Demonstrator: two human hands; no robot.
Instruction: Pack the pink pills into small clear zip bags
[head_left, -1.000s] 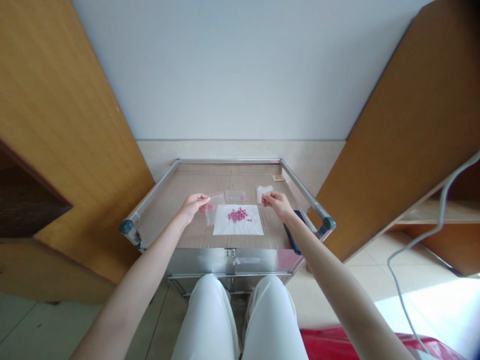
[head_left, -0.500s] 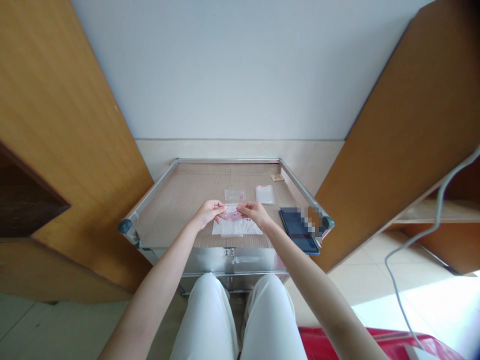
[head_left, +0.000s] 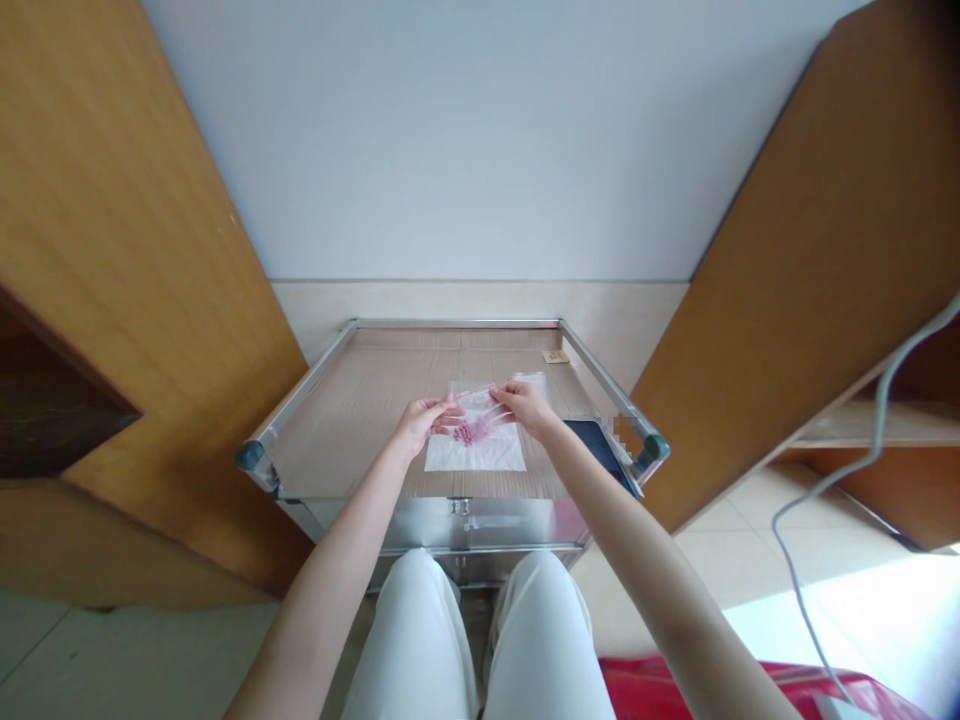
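A clear plastic bag [head_left: 484, 403] is stretched between my two hands above the tabletop, tilted up toward the right. My left hand [head_left: 427, 420] pinches its left side, and my right hand [head_left: 521, 402] grips its upper right corner. Small pink beads [head_left: 463, 435] cluster by my left fingertips; whether they lie inside the bag or under it I cannot tell. Beneath the bag lies a white sheet [head_left: 476, 458]. Behind my right hand shows part of a stack of clear bags [head_left: 534, 380].
A dark tablet [head_left: 596, 445] rests at the right, partly behind my right forearm. A small brown tag [head_left: 555, 356] lies near the back right. Metal rails [head_left: 457, 322] edge the table [head_left: 337, 430], with wooden furniture on both sides and a grey cable [head_left: 825, 480] at right.
My right hand has moved up and to the right, my left slightly right. The bag has gone from level to tilted, and the pink beads show more clearly.
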